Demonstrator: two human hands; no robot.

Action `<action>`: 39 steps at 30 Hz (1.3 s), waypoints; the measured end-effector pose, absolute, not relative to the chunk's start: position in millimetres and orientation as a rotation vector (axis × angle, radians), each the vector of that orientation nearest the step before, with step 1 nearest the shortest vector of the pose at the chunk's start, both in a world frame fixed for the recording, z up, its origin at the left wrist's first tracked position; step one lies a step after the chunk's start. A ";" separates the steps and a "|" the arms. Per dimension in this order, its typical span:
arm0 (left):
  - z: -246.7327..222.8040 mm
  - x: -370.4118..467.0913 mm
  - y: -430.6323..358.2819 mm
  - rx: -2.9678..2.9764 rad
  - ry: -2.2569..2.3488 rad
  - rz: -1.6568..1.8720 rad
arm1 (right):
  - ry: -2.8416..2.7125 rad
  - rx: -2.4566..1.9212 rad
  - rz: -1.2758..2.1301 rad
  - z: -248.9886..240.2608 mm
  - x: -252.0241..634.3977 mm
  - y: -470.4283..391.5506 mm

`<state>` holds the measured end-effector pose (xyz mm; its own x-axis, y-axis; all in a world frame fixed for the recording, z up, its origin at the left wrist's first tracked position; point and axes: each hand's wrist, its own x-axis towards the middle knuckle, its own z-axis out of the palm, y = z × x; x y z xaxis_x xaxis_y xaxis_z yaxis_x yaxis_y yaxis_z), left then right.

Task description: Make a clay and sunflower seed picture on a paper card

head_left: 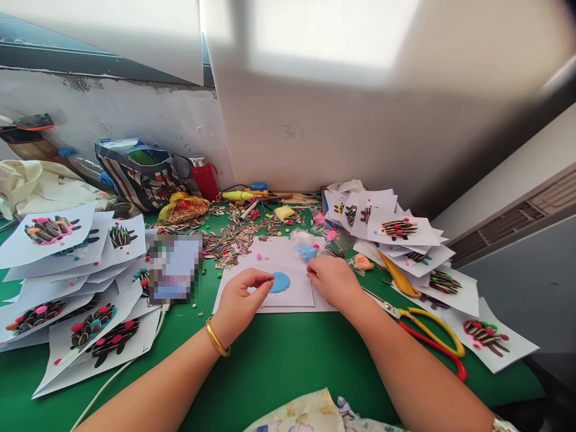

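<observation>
A flattened round of light-blue clay (pixel 281 282) lies on a white sheet of paper (pixel 297 299) in front of me. My left hand (pixel 243 300), with a gold bangle at the wrist, is at the left edge of the blue round, thumb and forefinger pinched together. Whatever is between those fingertips is too small to make out. To the right of the round, my right hand (pixel 335 285) hovers over the paper with its fingers curled closed; its fingertips hide anything they hold. Just beyond it lies a clear bag with blue clay (pixel 308 251).
Loose sunflower seeds (pixel 234 237) and small pompoms spread behind the paper. Stacks of seed-decorated sheets stand left (pixel 54 234) and right (pixel 398 228). Scissors (pixel 416 321) lie by my right forearm. A blurred phone (pixel 175 267), red bottle (pixel 204 180) and striped bag (pixel 139 171) are leftward.
</observation>
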<state>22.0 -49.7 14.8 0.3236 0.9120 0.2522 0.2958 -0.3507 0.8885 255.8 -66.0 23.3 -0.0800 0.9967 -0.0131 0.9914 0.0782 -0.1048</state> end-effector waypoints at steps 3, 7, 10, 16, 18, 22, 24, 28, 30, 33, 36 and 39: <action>15.8 22.1 -50.1 1.826 1.071 1.012 | -2.340 -2.142 0.100 26.0 256.1 -67.7; 18.7 21.2 -50.6 1.846 1.074 0.999 | -2.327 -2.175 0.027 25.6 256.9 -69.8; 19.9 21.0 -50.6 1.850 1.054 0.985 | -2.283 -2.098 -0.036 22.6 257.2 -70.2; 17.5 22.5 -50.2 1.850 1.028 1.035 | -2.205 -1.731 0.004 17.9 247.2 -73.8; 16.7 22.8 -50.0 1.841 1.027 1.034 | -2.175 -1.527 0.055 18.2 239.4 -78.3; 17.0 22.9 -49.7 1.855 1.045 0.995 | -2.104 -1.189 0.141 17.9 222.9 -88.8; 17.2 23.1 -49.7 1.862 1.040 0.978 | -2.086 -1.100 0.199 16.5 217.2 -92.2; 17.2 23.3 -50.1 1.882 1.025 0.958 | -2.034 -1.064 0.341 14.7 213.5 -94.0; 17.2 23.2 -50.6 1.906 1.026 0.951 | -2.012 -1.066 0.390 15.4 213.6 -93.8; 17.8 22.7 -51.4 1.942 1.036 0.932 | -2.005 -1.047 0.429 17.0 213.7 -93.5; 18.9 22.3 -51.8 1.939 1.041 0.938 | -1.976 -1.023 0.475 18.2 212.9 -93.9; 19.1 22.2 -51.9 1.916 1.054 1.011 | -1.939 -1.020 0.546 19.0 211.8 -94.8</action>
